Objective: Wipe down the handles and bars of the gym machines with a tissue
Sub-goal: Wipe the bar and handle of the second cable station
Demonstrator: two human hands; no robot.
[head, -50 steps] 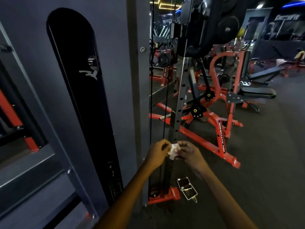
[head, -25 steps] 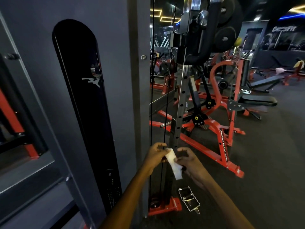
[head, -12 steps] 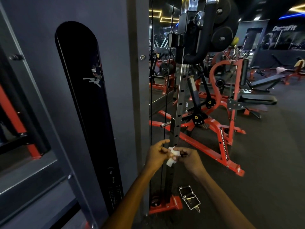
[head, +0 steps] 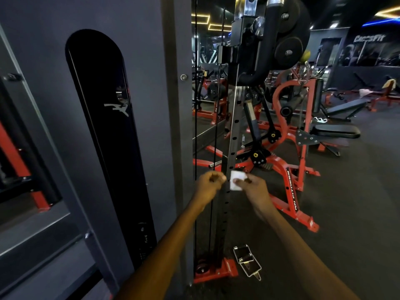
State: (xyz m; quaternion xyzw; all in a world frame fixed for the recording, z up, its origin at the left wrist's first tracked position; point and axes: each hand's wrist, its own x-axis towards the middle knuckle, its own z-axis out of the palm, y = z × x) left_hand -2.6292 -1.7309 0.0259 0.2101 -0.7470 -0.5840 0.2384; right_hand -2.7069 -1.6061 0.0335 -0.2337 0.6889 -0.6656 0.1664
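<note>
Dim gym, small white folded tissue (head: 236, 180)

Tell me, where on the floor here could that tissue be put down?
Bare dark floor lies right of the red machine frame and runs toward the black bench. A smaller patch sits between the metal handle on the floor and the right arm. Behind the holed post, red frames crowd the floor.
</note>
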